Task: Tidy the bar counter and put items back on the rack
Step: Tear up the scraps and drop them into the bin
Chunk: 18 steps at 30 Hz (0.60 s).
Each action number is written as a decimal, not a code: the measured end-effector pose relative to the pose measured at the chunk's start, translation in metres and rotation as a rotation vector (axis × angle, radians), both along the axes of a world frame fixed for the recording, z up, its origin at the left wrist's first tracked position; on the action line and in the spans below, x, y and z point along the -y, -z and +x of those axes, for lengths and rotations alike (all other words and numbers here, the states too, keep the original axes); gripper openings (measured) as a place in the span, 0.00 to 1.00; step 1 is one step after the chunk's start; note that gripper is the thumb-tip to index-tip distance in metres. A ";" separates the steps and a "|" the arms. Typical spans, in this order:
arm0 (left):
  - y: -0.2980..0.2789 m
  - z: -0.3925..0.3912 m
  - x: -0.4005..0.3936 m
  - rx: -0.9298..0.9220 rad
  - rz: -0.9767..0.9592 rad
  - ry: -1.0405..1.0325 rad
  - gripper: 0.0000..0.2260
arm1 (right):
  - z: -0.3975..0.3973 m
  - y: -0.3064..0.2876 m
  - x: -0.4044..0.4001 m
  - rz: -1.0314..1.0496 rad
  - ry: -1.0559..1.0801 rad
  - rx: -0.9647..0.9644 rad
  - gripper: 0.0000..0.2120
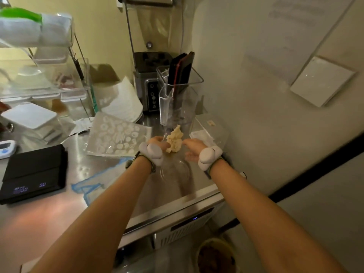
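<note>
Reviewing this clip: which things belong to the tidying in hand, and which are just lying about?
In hand:
left hand, gripping crumpled cream cloth
right hand
clear glass bowl below

Lying about:
black digital scale
clear packet of white rings
steel blender base

Wall notice [295,14] text too blurred to read.

Crumpled cream cloth [174,139] held above clear glass [175,170]; glass upright on counter.

Stainless steel counter [110,196], pale yellow wall [102,36], white wall [246,119] with taped paper [295,32], warm dim light
</note>
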<state>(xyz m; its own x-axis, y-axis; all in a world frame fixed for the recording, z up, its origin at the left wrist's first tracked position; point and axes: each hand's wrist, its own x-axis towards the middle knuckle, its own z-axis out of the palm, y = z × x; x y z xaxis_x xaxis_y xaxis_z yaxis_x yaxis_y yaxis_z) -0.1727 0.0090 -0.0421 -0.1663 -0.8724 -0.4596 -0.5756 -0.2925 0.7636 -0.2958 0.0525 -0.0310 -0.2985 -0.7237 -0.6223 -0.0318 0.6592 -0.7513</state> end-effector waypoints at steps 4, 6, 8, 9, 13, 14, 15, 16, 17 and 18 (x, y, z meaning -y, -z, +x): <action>0.008 -0.007 0.009 -0.032 0.048 -0.024 0.28 | 0.001 0.005 0.013 -0.003 -0.024 0.001 0.21; 0.014 -0.010 0.014 -0.077 0.095 -0.021 0.27 | 0.002 0.016 0.022 -0.008 -0.037 -0.019 0.21; 0.016 -0.014 0.017 -0.126 0.124 -0.041 0.26 | 0.002 0.024 0.027 -0.024 -0.049 -0.018 0.21; 0.018 -0.014 0.019 -0.137 0.126 -0.045 0.26 | 0.003 0.027 0.030 -0.039 -0.058 -0.015 0.20; 0.025 -0.013 0.020 -0.184 0.116 -0.032 0.21 | 0.009 0.035 0.031 -0.087 -0.055 0.012 0.18; 0.028 -0.012 0.019 -0.182 0.112 -0.035 0.20 | 0.012 0.036 0.031 -0.082 -0.051 0.037 0.18; 0.031 -0.011 0.018 -0.166 0.097 -0.033 0.20 | 0.015 0.038 0.030 -0.073 -0.050 0.067 0.17; 0.033 -0.009 0.016 -0.150 0.082 -0.034 0.19 | 0.019 0.038 0.030 -0.056 -0.050 0.092 0.17; 0.036 -0.008 0.015 -0.148 0.069 -0.033 0.18 | 0.021 0.039 0.031 -0.045 -0.054 0.108 0.17; 0.037 -0.007 0.015 -0.147 0.058 -0.039 0.16 | 0.023 0.040 0.032 -0.044 -0.055 0.109 0.18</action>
<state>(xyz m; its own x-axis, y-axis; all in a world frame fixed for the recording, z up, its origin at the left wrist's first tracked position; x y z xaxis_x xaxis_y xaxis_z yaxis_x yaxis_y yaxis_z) -0.1795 -0.0057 -0.0789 -0.2015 -0.8525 -0.4823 -0.4462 -0.3584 0.8200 -0.2726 0.0210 -0.0706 -0.1900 -0.7645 -0.6160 0.0170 0.6248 -0.7806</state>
